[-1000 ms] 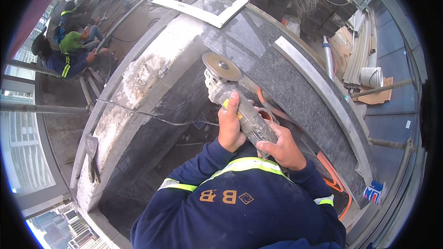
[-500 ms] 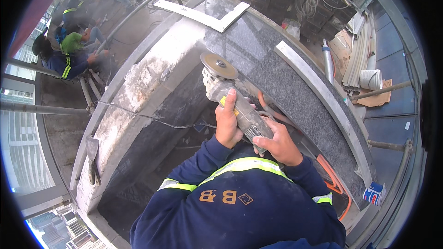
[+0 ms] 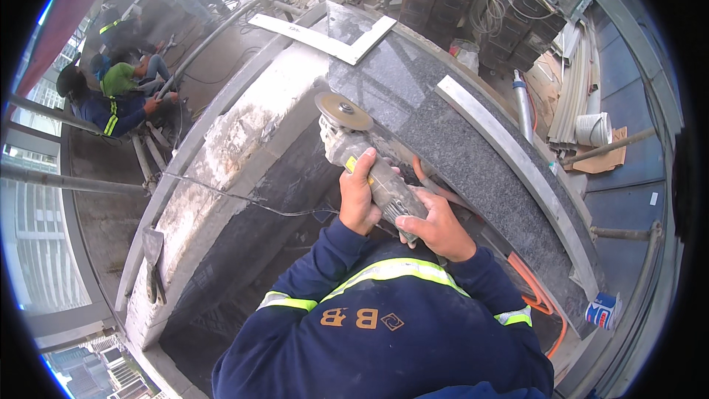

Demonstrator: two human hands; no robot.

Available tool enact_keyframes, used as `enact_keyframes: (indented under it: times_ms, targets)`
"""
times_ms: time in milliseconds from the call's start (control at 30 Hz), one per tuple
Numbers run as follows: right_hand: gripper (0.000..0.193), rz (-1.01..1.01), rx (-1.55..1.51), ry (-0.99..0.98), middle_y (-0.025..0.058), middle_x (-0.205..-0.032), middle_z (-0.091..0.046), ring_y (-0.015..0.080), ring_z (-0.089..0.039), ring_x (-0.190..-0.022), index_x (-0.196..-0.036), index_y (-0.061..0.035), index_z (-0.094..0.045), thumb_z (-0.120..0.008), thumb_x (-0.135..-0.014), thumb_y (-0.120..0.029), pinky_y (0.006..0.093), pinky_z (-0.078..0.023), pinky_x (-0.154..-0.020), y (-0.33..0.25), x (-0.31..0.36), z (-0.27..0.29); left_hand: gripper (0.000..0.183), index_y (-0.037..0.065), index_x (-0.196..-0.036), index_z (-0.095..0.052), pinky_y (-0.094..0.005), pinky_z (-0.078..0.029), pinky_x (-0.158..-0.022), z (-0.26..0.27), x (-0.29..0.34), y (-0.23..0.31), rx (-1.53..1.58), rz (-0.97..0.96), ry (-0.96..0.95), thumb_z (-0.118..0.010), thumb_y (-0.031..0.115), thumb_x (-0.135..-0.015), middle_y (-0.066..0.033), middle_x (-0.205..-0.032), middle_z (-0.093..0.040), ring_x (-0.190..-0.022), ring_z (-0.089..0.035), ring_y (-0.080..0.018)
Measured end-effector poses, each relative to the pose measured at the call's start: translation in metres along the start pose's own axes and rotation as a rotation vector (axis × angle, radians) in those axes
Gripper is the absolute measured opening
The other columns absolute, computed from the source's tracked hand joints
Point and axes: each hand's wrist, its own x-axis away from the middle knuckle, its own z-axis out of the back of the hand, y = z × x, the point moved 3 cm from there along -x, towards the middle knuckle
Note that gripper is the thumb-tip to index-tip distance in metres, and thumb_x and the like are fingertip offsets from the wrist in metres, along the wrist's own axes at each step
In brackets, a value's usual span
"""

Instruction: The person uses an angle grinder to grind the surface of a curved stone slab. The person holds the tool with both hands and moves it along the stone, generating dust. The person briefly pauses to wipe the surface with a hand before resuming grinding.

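Observation:
Both of my hands grip a dusty angle grinder [image 3: 385, 183] held in front of my chest. My left hand [image 3: 359, 191] wraps its middle, thumb along the top. My right hand [image 3: 442, 223] closes round the rear end of the body. At the front, a round brown cutting disc [image 3: 344, 111] stands above the inner edge of the ledge, apart from the stone; I cannot tell whether it spins. Beyond it lies a dark grey granite slab [image 3: 413, 89], with a white L-shaped square [image 3: 354, 50] on its far part. Left of the disc runs bare, whitish concrete ledge [image 3: 244, 118].
A long metal straightedge [image 3: 509, 162] lies on the slab. A scraper [image 3: 153, 258] rests on the left ledge, crossed by a thin cable [image 3: 221, 191]. Orange hose [image 3: 543, 299] and a small blue-white can [image 3: 603, 310] are at right. Other people [image 3: 122, 96] sit beyond scaffold pipes.
The grinder has shifted slightly left and down in the view, with both hands still on it. The whole view has moved a little.

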Motion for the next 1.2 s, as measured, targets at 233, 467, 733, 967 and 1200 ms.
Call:
enact_keyframes:
  times_ms: [233, 467, 733, 967, 1200]
  targets:
    - [0.058, 0.002, 0.056, -0.011, 0.0066, -0.088, -0.067, 0.0094, -0.063, -0.069, -0.136, 0.0079, -0.053, -0.072, -0.09, -0.021, 0.0249, -0.051, -0.061, -0.003, -0.01, -0.003, 0.054, -0.005, -0.119, -0.053, -0.0459, -0.062, -0.076, 0.005, -0.01, 0.003, 0.018, 0.004, 0.008, -0.07, 0.041, -0.097, -0.0187, -0.097, -0.065, -0.083, -0.07, -0.0296]
    - [0.053, 0.015, 0.026, 0.001, 0.0069, -0.083, -0.067, 0.0099, -0.062, -0.061, -0.135, 0.0076, -0.054, -0.071, -0.091, -0.017, 0.0242, -0.049, -0.053, 0.002, -0.026, -0.004, 0.06, -0.005, -0.12, -0.054, -0.0453, -0.061, -0.077, 0.015, -0.029, 0.007, -0.011, 0.037, -0.006, -0.07, 0.047, -0.095, -0.0191, -0.095, -0.065, -0.082, -0.069, -0.0303]
    - [0.054, -0.005, 0.027, 0.017, 0.0069, -0.084, -0.066, 0.0091, -0.061, -0.061, -0.135, 0.0083, -0.054, -0.072, -0.091, -0.016, 0.0234, -0.048, -0.053, 0.001, -0.013, -0.004, 0.063, -0.004, -0.119, -0.055, -0.0454, -0.06, -0.078, 0.016, -0.019, -0.001, -0.019, 0.08, 0.023, -0.067, 0.052, -0.095, -0.0189, -0.095, -0.066, -0.083, -0.069, -0.0311]
    - [0.055, 0.011, 0.03, -0.016, 0.0066, -0.091, -0.063, 0.0099, -0.062, -0.068, -0.136, 0.0076, -0.053, -0.072, -0.09, -0.017, 0.0263, -0.051, -0.06, 0.003, 0.015, 0.003, 0.061, -0.003, -0.119, -0.055, -0.0454, -0.06, -0.079, 0.007, 0.005, -0.02, -0.022, 0.068, 0.036, -0.067, 0.052, -0.096, -0.0191, -0.095, -0.066, -0.085, -0.069, -0.0316]
    - [0.047, 0.04, 0.056, -0.004, 0.0072, -0.091, -0.066, 0.0106, -0.063, -0.069, -0.129, 0.0063, -0.056, -0.072, -0.09, -0.015, 0.0279, -0.052, -0.063, 0.005, 0.033, 0.009, 0.062, -0.003, -0.119, -0.055, -0.0448, -0.059, -0.08, 0.004, 0.019, -0.033, -0.003, 0.07, 0.033, -0.067, 0.053, -0.095, -0.0193, -0.096, -0.066, -0.085, -0.068, -0.031]
